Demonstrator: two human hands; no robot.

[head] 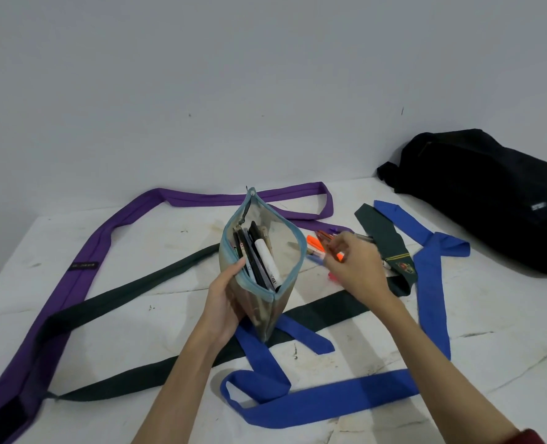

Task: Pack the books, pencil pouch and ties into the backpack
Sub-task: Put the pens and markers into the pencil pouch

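Note:
My left hand (225,298) grips the left side of a clear pencil pouch (286,241) with a light-blue rim, held upright and unzipped, with pens and a white marker (267,259) standing inside. To its right, my right hand (357,264) pinches a bundle of pens (325,240), some orange, just above the table. A purple tie (83,254), a dark green tie (156,277) and a blue tie (329,398) lie spread over the white table (156,328). The black backpack (486,193) lies on its side at the far right.
A pale wall (233,75) rises directly behind the table. The blue tie loops across the near middle, and the dark green tie's crested end (400,267) lies beside my right hand. No books are in view.

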